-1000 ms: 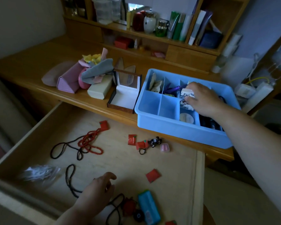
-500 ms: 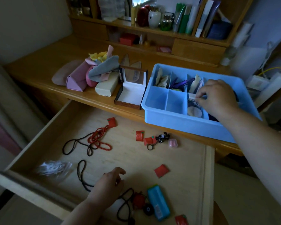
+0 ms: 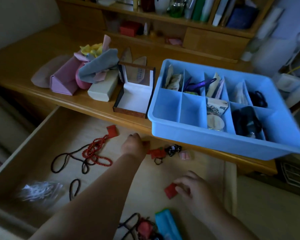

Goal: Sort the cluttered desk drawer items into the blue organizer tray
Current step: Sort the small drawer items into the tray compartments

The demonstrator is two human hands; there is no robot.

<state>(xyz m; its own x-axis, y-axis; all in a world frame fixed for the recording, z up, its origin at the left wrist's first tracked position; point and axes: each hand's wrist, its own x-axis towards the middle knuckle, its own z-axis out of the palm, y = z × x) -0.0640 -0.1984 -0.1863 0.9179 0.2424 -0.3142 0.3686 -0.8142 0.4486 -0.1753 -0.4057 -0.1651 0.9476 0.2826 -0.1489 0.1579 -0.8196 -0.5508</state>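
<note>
Head view showed our right hand [image 3: 192,186] had left the tray [image 3: 232,146] on the tabletop for the drawer [image 3: 163,172], fingers pinching a red packet [image 3: 170,191], while our left hand's [image 3: 132,146] fingers were hidden, so more sorting remained.

Two bare forearms and hands are seen from above, with no sleeves, watch, rings or bracelets visible on either. The left hand [image 3: 132,147] and the right hand [image 3: 191,187] are both ungloved; fingernail detail is lost to blur and dim light.
</note>
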